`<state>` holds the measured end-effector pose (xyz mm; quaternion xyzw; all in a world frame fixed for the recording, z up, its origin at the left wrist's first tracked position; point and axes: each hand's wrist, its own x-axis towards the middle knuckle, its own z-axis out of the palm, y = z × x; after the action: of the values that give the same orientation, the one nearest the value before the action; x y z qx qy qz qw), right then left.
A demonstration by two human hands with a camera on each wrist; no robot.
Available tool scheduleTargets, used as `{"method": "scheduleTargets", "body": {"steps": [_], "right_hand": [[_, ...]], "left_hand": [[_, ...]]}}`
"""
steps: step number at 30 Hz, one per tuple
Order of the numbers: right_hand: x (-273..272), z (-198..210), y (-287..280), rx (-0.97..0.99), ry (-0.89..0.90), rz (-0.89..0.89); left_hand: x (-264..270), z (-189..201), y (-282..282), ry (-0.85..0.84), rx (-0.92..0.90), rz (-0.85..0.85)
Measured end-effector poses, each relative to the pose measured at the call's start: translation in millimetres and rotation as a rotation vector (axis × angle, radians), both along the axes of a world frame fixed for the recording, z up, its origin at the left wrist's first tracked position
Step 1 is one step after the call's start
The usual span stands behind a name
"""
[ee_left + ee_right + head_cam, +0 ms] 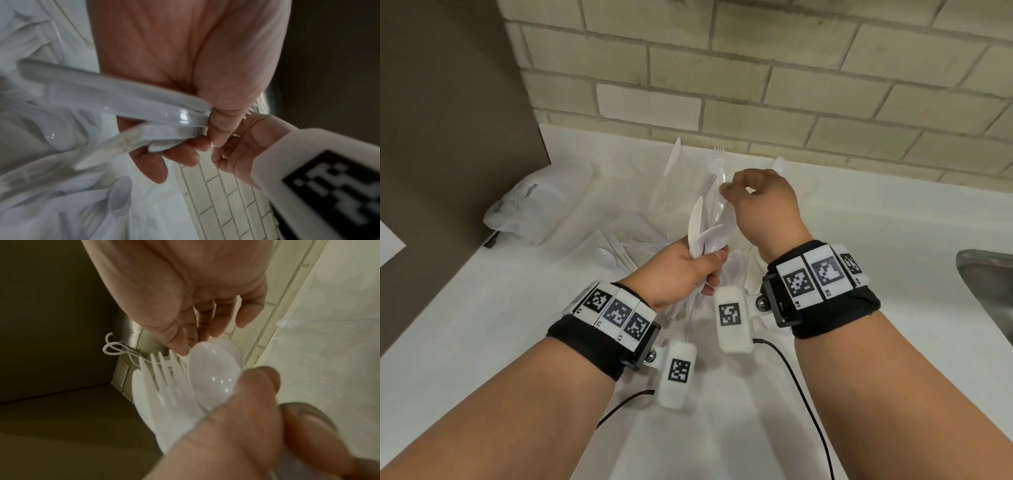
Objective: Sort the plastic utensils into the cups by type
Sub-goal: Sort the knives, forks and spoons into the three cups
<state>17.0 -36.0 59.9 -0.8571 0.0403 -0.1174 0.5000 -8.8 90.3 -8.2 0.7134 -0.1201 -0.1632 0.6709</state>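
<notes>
Looking down from the head view, the left hand point(681, 274) grips a bundle of white plastic utensils point(705, 226) above the white counter point(482, 325), while the right hand point(763, 205) pinches at the bundle's top; loose utensils point(619, 253) lie beneath, clear cups point(671, 192) stand behind, and a plastic bag point(534, 209) sits left. From the left wrist, curled fingers point(152, 164) clamp the handles. From the right wrist, a spoon point(213, 374) and fork point(162, 374) fan out, with thumb and fingers point(244, 314) narrowly parted at the spoon's tip.
</notes>
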Motion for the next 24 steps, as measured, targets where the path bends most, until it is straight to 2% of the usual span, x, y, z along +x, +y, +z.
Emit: {"method": "scheduleTargets", "body": {"steps": [8, 13, 15, 18, 21, 24], "right_hand": [[4.1, 15.0, 1.2, 0.214, -0.148, -0.037], [-4.5, 37.6, 5.9, 0.563, -0.396, 0.018], [-6.5, 41.2, 6.9, 0.526, -0.434, 0.064], [-4.3, 33.9, 8.4, 0.313, -0.286, 0.119], [-3.6, 18.8, 6.2, -0.003, -0.02, 0.241], [-5.5, 6.4, 9.0, 0.049, 0.114, 0.298]], "left_hand": [[-2.1, 0.3, 4.1, 0.025, -0.022, -0.008], [1.2, -0.6, 9.6, 0.023, 0.041, -0.028], [2.7, -2.1, 10.7, 0.048, 0.056, -0.01], [5.6, -0.7, 11.2, 0.03, 0.113, 0.062], [9.3, 1.0, 12.7, -0.004, 0.109, 0.098], [9.2, 4.2, 13.5, -0.021, 0.104, 0.079]]}}
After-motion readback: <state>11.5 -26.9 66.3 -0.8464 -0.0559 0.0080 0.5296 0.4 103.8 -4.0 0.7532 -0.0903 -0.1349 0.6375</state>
